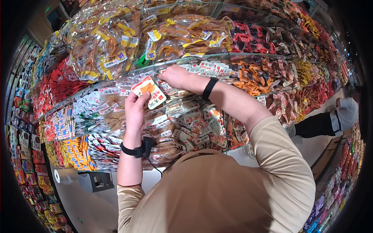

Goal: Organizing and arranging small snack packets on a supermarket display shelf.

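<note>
My left hand [135,109] pinches a white snack packet [156,97] between thumb and fingers. The packet is tilted and bears red and black writing and an orange food picture. Just beyond it, my right hand [175,77] reaches over the packets below a glass divider, fingers curled inward. What its fingertips touch is hidden. Similar white packets [217,68] lie to the right of that hand. Under both hands, clear-wrapped brown snacks [157,125] with white labels fill the display, beside a heap of white and red packets [198,128].
Glass dividers [186,60] cross the tiered display. Large clear bags of brown snacks [107,43] bulge at the back left. At the lower left are a grey plastic stool [96,181] and a roll of clear bags [66,176]. Another person [335,118] is at the far right.
</note>
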Motion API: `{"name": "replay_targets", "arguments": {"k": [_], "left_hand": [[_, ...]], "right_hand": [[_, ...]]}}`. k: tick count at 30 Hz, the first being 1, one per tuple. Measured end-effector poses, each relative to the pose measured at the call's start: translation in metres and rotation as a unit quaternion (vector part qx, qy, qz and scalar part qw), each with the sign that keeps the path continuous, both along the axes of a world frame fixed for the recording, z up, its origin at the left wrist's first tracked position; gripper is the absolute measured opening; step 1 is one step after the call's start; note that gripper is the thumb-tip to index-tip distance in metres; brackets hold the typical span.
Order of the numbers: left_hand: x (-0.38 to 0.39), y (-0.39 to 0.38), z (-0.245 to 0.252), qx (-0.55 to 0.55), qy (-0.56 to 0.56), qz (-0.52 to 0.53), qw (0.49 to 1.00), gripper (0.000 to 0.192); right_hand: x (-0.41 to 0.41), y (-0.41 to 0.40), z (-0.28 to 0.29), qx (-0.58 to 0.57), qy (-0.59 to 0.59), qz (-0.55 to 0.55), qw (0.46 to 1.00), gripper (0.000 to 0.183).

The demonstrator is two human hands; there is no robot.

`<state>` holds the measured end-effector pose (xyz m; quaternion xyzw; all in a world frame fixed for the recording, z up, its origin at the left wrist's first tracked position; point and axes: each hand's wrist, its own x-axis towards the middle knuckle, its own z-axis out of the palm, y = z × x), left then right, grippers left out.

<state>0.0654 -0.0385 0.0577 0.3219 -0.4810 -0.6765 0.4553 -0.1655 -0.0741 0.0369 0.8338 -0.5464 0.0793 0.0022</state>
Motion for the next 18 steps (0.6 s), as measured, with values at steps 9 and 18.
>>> {"name": "replay_targets", "arguments": {"k": [9, 18], "left_hand": [[-0.03, -0.007, -0.002, -0.076, -0.018, -0.035, 0.996, 0.033], [-0.083, 0.001, 0.003, -0.094, -0.084, -0.141, 0.982, 0.032]], "right_hand": [[-0.048, 0.076, 0.069, 0.04, -0.274, -0.123, 0.953, 0.028], [-0.074, 0.094, 0.06, 0.186, -0.488, 0.035, 0.852, 0.061]]}}
